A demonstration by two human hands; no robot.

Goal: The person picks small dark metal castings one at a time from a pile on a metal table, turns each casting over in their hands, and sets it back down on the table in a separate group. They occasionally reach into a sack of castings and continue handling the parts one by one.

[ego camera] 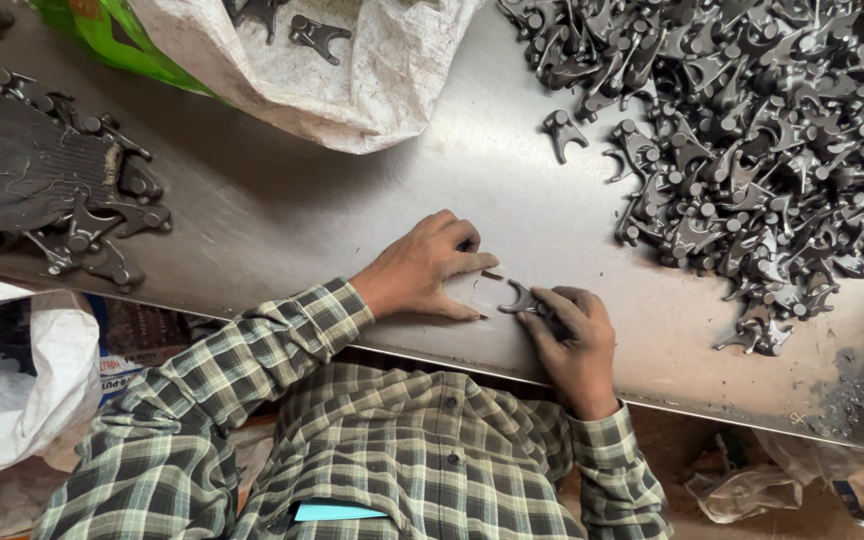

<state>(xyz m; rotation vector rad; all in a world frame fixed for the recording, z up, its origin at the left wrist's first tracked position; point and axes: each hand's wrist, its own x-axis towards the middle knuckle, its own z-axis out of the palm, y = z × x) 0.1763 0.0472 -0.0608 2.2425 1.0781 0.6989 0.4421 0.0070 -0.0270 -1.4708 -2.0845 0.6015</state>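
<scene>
1. Small grey forked metal part flat on the steel table, close to the near edge, between the two hands.
2. Right hand touching the part from the right and near side, fingertips pinching its stem end; grasp light, palm off the part.
3. Left hand just left of the part, lying on the sheet, fingers loosely extended, thumb pointing toward the part; holding nothing, not in contact with the part as far as visible.
4. Fork opening toward the far side; long axis roughly left to right, hard to fix more closely at this size.
5. Right hand the nearer of the two.
6. Large heap of like parts far right, well apart from the hands.
7. Smaller cluster of parts with a dark ribbed mat far left.
8. White sack at the far edge, two parts on it; another white bag below the table, near left.
9. Surface bare brushed steel, dull reflections.
</scene>
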